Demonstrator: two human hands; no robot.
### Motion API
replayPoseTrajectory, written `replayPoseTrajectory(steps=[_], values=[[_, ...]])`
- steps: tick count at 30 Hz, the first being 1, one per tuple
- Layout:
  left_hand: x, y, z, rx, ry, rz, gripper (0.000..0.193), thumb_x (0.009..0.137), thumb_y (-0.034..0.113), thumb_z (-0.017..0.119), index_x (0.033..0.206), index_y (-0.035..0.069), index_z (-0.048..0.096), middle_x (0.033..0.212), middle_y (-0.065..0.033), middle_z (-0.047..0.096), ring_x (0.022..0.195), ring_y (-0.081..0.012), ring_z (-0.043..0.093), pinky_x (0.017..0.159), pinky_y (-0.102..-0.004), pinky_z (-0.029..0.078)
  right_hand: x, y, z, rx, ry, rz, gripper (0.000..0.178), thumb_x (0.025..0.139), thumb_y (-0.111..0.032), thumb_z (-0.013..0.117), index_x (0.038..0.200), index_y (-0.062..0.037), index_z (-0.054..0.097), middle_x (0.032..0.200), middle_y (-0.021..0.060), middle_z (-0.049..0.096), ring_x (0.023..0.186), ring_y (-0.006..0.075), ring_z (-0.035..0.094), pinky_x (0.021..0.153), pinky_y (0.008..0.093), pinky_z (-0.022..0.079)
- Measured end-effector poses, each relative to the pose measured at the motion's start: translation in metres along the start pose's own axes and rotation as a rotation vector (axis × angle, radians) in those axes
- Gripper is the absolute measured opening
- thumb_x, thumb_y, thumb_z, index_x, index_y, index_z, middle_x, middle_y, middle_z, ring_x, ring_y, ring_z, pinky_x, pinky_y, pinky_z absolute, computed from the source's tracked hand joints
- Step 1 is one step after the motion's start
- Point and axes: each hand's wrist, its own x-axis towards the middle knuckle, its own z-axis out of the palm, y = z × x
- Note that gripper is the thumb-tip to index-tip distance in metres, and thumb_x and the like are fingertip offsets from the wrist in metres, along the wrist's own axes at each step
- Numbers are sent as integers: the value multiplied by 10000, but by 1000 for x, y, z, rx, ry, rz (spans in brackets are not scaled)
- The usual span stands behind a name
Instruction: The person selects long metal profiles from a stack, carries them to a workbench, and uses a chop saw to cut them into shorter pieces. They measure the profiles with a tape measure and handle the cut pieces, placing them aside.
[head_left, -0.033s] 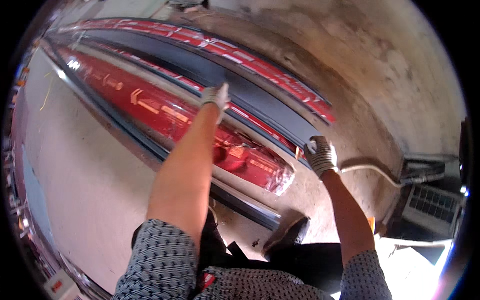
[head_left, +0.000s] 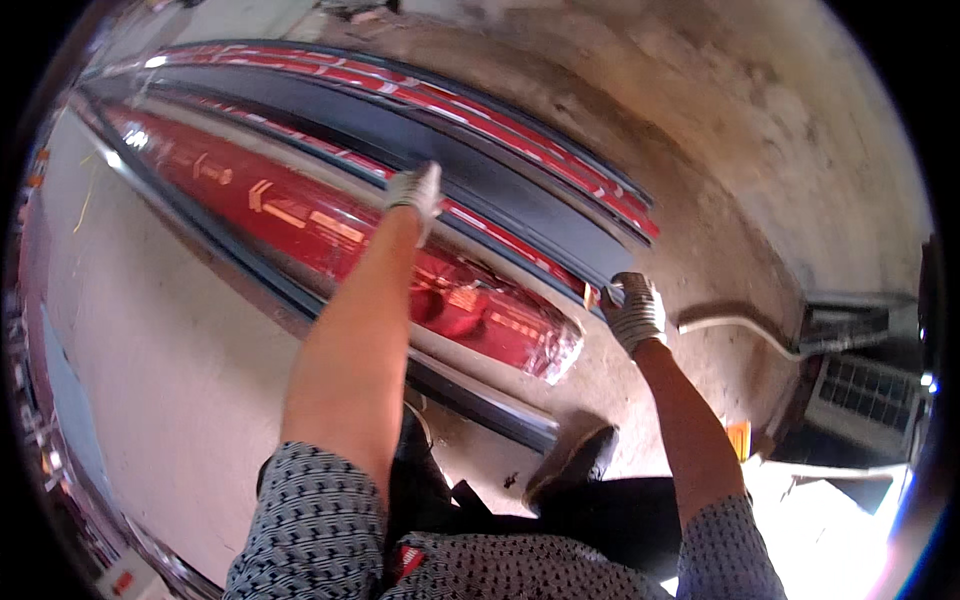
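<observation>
A long dark metal profile (head_left: 515,247) with a red film strip along it runs from the far left to the near right. My left hand (head_left: 414,196), in a pale knitted glove, is closed around its edge near the middle of the picture. At the near end of the same profile, my gloved right hand (head_left: 635,308) has its fingers curled over the tip; the fingertips are partly hidden. Beside it, on my side, lies a long bundle (head_left: 300,215) in red printed wrapping with clear film at its end.
Beyond lie a broad dark panel (head_left: 560,225) and more red-striped profiles (head_left: 540,145). A dark rail (head_left: 480,400) lies close to my shoe (head_left: 575,470). On the right are a pale hose (head_left: 735,322) and a white slatted unit (head_left: 865,400).
The view has shifted slightly, so the things sit a little further left. Both hands keep their places on the profile.
</observation>
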Motion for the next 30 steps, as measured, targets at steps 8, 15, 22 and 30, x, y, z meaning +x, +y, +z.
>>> replayPoseTrajectory(steps=[8, 15, 22, 30], values=[[4, -19, -15, 130, -20, 32, 578, 978, 412, 666, 1420, 85, 489, 1302, -141, 643, 1136, -261, 674, 879, -415, 592, -51, 46, 65, -214, -163, 213, 637, 824, -360, 739, 1338, -53, 521, 1254, 171, 579, 1186, 348, 559, 1012, 468, 471], [-8, -20, -17, 94, -61, 125, 674, 974, 421, 673, 1471, 50, 408, 1330, -171, 612, 1158, -288, 656, 971, -431, 565, -40, 51, 69, -327, -133, 161, 705, 782, -343, 821, 1342, -55, 503, 1273, 160, 565, 1216, 330, 545, 1015, 444, 475], [1, 1, -1, -188, -290, 134, 810, 948, 488, 678, 1517, 14, 351, 1420, -188, 533, 1226, -335, 607, 1056, -474, 507, -34, 66, 63, -334, -207, 39, 519, 838, -309, 757, 1247, -62, 557, 1191, 161, 593, 1149, 322, 582, 944, 438, 516], [-24, -1, 7, -117, -223, 200, 1119, 841, 497, 805, 1514, -141, 178, 1465, -241, 389, 1270, -320, 566, 1102, -442, 483, -50, 70, 60, -228, -109, 107, 466, 815, -234, 778, 1205, -73, 580, 1138, 152, 624, 1107, 340, 612, 904, 442, 526]])
